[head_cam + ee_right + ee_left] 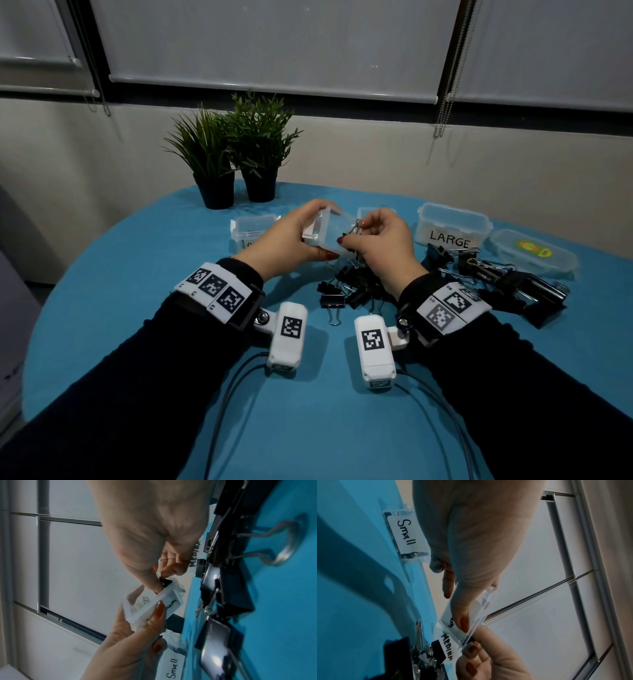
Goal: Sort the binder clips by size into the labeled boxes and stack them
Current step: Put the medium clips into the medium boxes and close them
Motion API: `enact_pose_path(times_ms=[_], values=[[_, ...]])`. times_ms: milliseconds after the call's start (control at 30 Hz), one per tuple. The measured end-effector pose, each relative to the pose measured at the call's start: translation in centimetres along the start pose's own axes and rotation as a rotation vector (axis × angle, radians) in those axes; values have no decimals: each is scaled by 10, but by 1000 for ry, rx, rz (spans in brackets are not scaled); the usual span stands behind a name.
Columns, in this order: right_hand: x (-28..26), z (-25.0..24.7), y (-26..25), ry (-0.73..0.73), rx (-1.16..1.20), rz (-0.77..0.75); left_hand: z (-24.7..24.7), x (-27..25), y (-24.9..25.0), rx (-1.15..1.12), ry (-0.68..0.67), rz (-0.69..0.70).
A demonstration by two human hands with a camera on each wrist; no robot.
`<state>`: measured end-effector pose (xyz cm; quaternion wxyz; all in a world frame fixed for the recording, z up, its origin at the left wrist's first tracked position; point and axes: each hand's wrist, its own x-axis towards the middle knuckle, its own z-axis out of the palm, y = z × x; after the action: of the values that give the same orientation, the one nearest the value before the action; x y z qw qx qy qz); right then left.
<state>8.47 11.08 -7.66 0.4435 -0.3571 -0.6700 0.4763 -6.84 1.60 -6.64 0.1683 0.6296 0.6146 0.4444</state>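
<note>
My left hand (pixel 310 233) grips a small clear box (pixel 330 229), lifted off the table and tipped with its open mouth toward the right. The label on the held box (pixel 171 604) ends in "ium". My right hand (pixel 354 233) pinches a black binder clip (pixel 165 582) right at that mouth. A pile of black binder clips (pixel 349 287) lies on the blue table under my hands, with bigger clips (pixel 513 277) to the right. Boxes marked Small (pixel 407 534), MEDIUM (pixel 447 647) and LARGE (pixel 452 228) stand behind.
A clear lid with a yellow-green sticker (pixel 534 253) lies at the far right. Two potted plants (pixel 236 161) stand at the table's (pixel 137 274) back edge, near the wall. Cables run over the near part of the table.
</note>
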Motion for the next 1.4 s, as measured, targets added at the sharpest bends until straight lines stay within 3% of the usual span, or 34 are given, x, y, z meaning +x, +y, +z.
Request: enact_pose_path(times_ms=[200,400,700,867,967,1100,1233,1400], values=[[-1,-4,-3,-52,-24,80,-2,-1,3,-33,-46,-6],[-3,-7,-8,-113,144,180,-3,-1,3,-22,-25,-34],[0,-4,-6,-44,278,251,7,2,7,-468,-23,-280],[0,-7,-8,-135,255,201,10,3,8,-616,35,-348],[2,-10,-7,-201,101,157,11,5,3,-656,82,-406],[7,-14,1,-204,-406,23,10,7,0,-702,185,-489],[1,-11,1,-378,-603,46,9,7,-2,-697,192,-516],[-1,-6,-2,-400,-663,21,10,6,-1,-727,179,-538]])
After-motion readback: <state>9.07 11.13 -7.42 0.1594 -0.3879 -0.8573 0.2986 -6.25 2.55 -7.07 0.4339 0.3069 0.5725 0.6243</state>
